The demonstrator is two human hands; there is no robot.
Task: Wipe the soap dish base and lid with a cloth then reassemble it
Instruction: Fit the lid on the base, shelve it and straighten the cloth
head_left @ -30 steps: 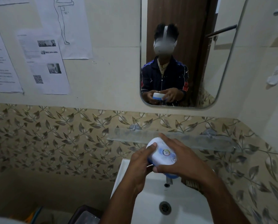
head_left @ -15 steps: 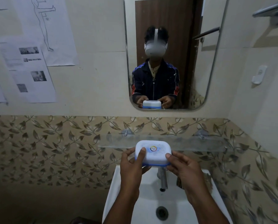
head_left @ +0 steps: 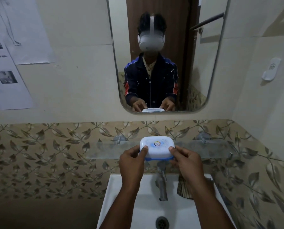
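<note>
Here the soap dish (head_left: pixel 157 149) is closed: a white, rounded-rectangular lid (head_left: pixel 156 146) with a small round multicoloured mark at its centre sits on a blue base (head_left: pixel 159 158), of which only a thin blue edge shows along the bottom. It is held level in front of the glass shelf (head_left: pixel 204 150), above the tap (head_left: pixel 162 182) and the white sink (head_left: pixel 121 200); whether it touches the shelf cannot be told. The left hand (head_left: pixel 132 161) grips the left end, its thumb lying on the lid's corner and its fingers curled beneath. The right hand (head_left: pixel 185 160) grips the right end in the same way, thumb on top, fingers wrapped under the base. A striped cloth (head_left: pixel 183 189) lies on the sink's rim behind the right forearm. The mirror (head_left: pixel 204 63) above reflects both hands and the dish.

A second ago the dish was tilted and turned between the hands, the right hand covering much of it. Half a second ago it had been levelled, with one hand at each end. Now it has been carried forward and up toward the shelf, with the same two-handed grip.
</note>
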